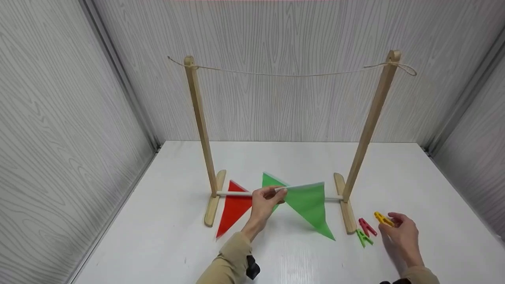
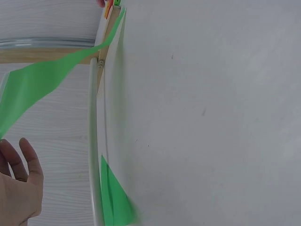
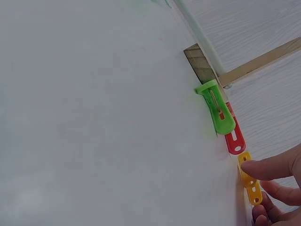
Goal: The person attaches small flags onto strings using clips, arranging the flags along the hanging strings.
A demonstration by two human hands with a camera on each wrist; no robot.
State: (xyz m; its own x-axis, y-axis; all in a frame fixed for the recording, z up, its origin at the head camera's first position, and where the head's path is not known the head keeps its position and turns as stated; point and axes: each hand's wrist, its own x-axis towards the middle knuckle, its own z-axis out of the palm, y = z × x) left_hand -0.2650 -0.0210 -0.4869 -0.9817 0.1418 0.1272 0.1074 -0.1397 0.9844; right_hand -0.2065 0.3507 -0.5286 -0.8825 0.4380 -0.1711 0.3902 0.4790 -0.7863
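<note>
My left hand (image 1: 281, 193) pinches the top edge of a green triangular flag (image 1: 309, 205) and holds it just above the table, in front of the white rod (image 1: 234, 193). The lifted flag (image 2: 42, 84) also shows in the left wrist view, with another green piece (image 2: 115, 202) flat on the table by the rod (image 2: 94, 141). A red flag (image 1: 232, 207) lies flat to the left. My right hand (image 1: 390, 221) pinches a yellow clothespin (image 1: 383, 219), the fingers (image 3: 273, 167) closing on the yellow clothespin (image 3: 249, 181). Beside it lie a red clothespin (image 1: 367, 227) and a green clothespin (image 1: 363, 238).
A wooden stand has a left post (image 1: 199, 122) and a right post (image 1: 371, 122), with a string (image 1: 292, 75) stretched between their tops. Its flat feet (image 1: 346, 209) rest on the white table (image 1: 414, 177). Grey panelled walls close in the back and both sides.
</note>
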